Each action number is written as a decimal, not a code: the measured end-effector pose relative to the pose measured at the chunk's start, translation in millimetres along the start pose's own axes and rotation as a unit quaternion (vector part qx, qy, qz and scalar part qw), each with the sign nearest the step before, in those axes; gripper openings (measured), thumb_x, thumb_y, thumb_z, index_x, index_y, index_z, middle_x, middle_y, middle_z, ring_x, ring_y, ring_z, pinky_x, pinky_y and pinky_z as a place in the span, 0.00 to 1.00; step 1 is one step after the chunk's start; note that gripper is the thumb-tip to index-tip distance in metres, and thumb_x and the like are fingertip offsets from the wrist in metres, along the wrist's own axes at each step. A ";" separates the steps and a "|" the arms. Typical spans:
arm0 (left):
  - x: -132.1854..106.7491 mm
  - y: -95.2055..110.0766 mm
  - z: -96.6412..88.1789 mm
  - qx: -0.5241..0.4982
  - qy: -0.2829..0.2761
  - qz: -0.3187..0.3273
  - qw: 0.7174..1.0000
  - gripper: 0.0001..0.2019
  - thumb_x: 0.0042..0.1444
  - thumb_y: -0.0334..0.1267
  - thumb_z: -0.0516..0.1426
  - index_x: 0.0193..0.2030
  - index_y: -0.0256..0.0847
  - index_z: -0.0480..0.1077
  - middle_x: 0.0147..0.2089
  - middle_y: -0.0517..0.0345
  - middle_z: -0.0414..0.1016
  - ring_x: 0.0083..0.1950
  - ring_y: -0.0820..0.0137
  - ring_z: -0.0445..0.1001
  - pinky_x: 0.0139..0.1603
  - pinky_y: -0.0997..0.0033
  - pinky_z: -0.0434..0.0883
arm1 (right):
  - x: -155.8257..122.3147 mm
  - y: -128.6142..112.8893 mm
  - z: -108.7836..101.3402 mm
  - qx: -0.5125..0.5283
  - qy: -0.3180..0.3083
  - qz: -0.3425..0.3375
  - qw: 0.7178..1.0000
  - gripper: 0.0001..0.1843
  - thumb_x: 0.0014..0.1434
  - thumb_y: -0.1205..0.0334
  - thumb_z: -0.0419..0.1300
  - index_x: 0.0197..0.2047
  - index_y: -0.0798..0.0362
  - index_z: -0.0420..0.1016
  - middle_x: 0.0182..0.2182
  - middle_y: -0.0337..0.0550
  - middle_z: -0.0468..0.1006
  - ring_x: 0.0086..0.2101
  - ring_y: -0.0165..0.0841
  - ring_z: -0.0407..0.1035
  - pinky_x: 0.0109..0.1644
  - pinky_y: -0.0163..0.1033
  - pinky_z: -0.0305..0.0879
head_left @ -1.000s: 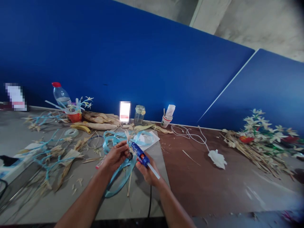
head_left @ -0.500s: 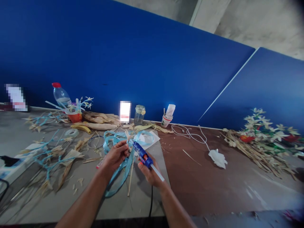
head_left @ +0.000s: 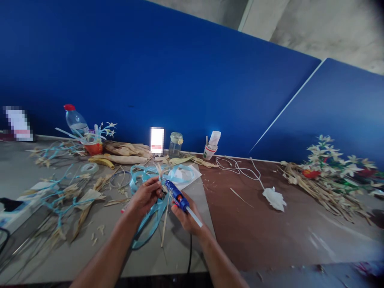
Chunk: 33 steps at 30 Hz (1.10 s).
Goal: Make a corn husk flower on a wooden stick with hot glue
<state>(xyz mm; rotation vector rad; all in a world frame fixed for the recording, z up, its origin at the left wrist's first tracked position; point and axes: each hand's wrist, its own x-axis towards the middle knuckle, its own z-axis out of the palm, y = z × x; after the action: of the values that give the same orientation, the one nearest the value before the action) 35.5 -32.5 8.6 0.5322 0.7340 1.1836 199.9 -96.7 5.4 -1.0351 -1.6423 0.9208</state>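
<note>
Blue plastic glue gun (head_left: pixel 176 194) with white round glue stick (head_left: pixel 194 217): above grey table (head_left: pixel 169 256), grip of right hand (head_left: pixel 185 220) wrapped around it, nozzle just beside left hand (head_left: pixel 147 197). Left grip pinching small pale dried-leaf piece (head_left: pixel 160 172). Light blue ribbon loops (head_left: pixel 161 209) lie near hands. Brown flat surface (head_left: pixel 240 240): edge near right forearm. White crumpled cloth (head_left: pixel 274 199) well apart, rightward. Front table edge below forearms; blue smooth partition (head_left: pixel 180 80) behind.

1. The glue gun (head_left: pixel 177 196) sits in your right hand (head_left: pixel 188 216).
2. Ribbon (head_left: pixel 161 212) lies beneath your hands, on the table (head_left: pixel 150 262).
3. Behind, the jar (head_left: pixel 175 146) stands between screen (head_left: pixel 157 141) and cup (head_left: pixel 210 152).
4. Power strip (head_left: pixel 25 204) to your left; flowers (head_left: pixel 325 158) far right.
</note>
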 end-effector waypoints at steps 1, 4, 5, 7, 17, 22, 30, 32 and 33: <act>0.0 0.0 0.1 0.002 -0.001 -0.001 1.000 0.13 0.38 0.27 0.64 0.33 0.37 0.68 0.19 0.64 0.67 0.18 0.80 0.63 0.21 0.80 0.62 | 0.6 -1.3 -0.4 0.003 0.007 -0.001 1.000 0.10 0.55 0.55 0.56 0.36 0.53 0.66 0.29 0.40 0.68 0.29 0.30 0.62 0.33 0.35 0.61; 1.1 -0.4 -0.2 0.006 0.002 0.001 1.000 0.13 0.38 0.27 0.64 0.32 0.36 0.68 0.20 0.64 0.67 0.18 0.80 0.63 0.21 0.80 0.62 | 1.1 -4.6 -2.3 0.017 0.007 0.010 1.000 0.11 0.54 0.54 0.56 0.36 0.53 0.67 0.29 0.40 0.69 0.29 0.30 0.63 0.33 0.35 0.61; 1.9 -0.6 -0.6 0.005 0.005 0.005 1.000 0.13 0.38 0.27 0.64 0.32 0.36 0.68 0.20 0.64 0.67 0.18 0.80 0.63 0.21 0.80 0.62 | 0.3 -5.0 -3.4 0.025 0.002 0.021 0.999 0.12 0.54 0.54 0.56 0.35 0.53 0.67 0.29 0.40 0.69 0.28 0.30 0.62 0.33 0.34 0.61; 3.4 -1.1 -1.9 0.001 0.010 0.013 1.000 0.14 0.38 0.27 0.64 0.33 0.37 0.67 0.19 0.65 0.67 0.18 0.80 0.62 0.21 0.80 0.62 | -2.7 -3.7 -6.1 0.050 -0.013 0.048 0.997 0.13 0.54 0.52 0.56 0.36 0.53 0.68 0.26 0.38 0.68 0.26 0.28 0.61 0.30 0.33 0.61; -0.6 -2.1 0.9 0.025 -0.002 0.013 1.000 0.13 0.38 0.28 0.65 0.32 0.36 0.68 0.20 0.64 0.67 0.18 0.80 0.64 0.21 0.80 0.62 | 1.7 11.9 -3.8 0.106 -0.029 0.098 0.989 0.16 0.56 0.49 0.54 0.38 0.54 0.67 0.21 0.35 0.63 0.21 0.25 0.56 0.24 0.31 0.55; -0.9 -2.2 1.4 0.024 -0.016 0.008 1.000 0.13 0.37 0.28 0.65 0.32 0.36 0.69 0.20 0.64 0.67 0.19 0.80 0.64 0.21 0.80 0.62 | 5.1 9.3 -2.0 0.050 -0.015 0.074 0.996 0.14 0.55 0.51 0.56 0.37 0.54 0.68 0.21 0.35 0.65 0.22 0.26 0.58 0.24 0.32 0.58; -2.5 1.1 3.4 0.014 0.005 0.010 1.000 0.14 0.36 0.27 0.65 0.32 0.36 0.69 0.19 0.65 0.66 0.18 0.80 0.62 0.20 0.80 0.61 | -3.7 10.8 -5.5 0.052 -0.002 0.068 0.996 0.14 0.54 0.51 0.57 0.37 0.53 0.69 0.21 0.36 0.66 0.22 0.27 0.60 0.26 0.32 0.58; -2.9 0.6 3.3 0.019 -0.005 0.010 1.000 0.13 0.37 0.28 0.65 0.32 0.36 0.69 0.19 0.64 0.66 0.19 0.80 0.62 0.21 0.80 0.61 | -4.3 11.8 -6.8 0.053 0.011 0.072 0.996 0.15 0.55 0.51 0.56 0.39 0.53 0.69 0.23 0.37 0.67 0.23 0.28 0.60 0.26 0.33 0.59; -3.0 0.2 2.9 0.021 -0.010 0.010 1.000 0.12 0.38 0.28 0.65 0.32 0.36 0.69 0.20 0.64 0.66 0.19 0.80 0.62 0.21 0.80 0.62 | -4.1 11.8 -7.1 0.052 0.010 0.074 0.996 0.15 0.55 0.51 0.56 0.39 0.53 0.69 0.23 0.38 0.67 0.23 0.28 0.60 0.26 0.33 0.59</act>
<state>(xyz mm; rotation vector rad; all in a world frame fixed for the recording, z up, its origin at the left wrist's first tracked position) 37.0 -35.3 11.4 0.5866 0.7386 1.1822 210.0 -95.6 -4.8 -1.1012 -1.4996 1.0785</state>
